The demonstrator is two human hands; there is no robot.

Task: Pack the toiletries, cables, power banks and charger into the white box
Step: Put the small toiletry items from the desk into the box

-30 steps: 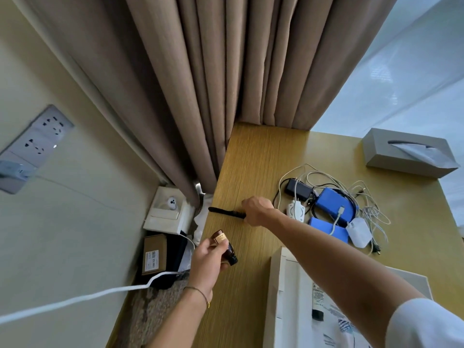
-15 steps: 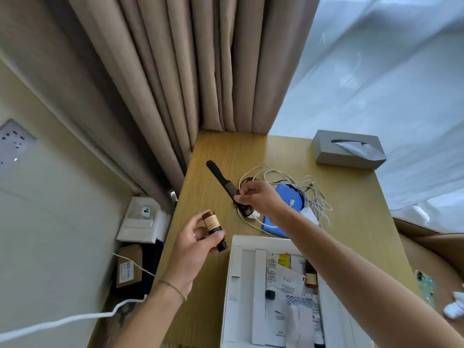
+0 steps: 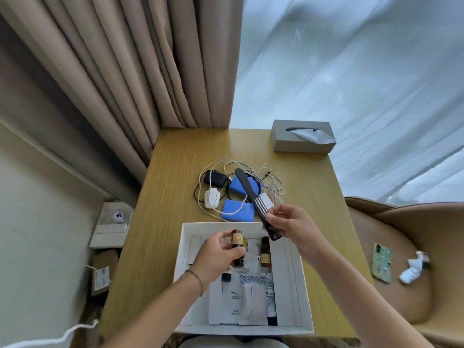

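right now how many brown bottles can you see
2. One bottle is held in the left hand over the box. The other bottle lies inside the box, just right of it. More may be hidden under the hand.

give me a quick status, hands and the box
Left hand holds small brown bottle over white box. Right hand pinches black comb above far rim. Cables, power banks, charger unpacked on table. Nothing blocking.
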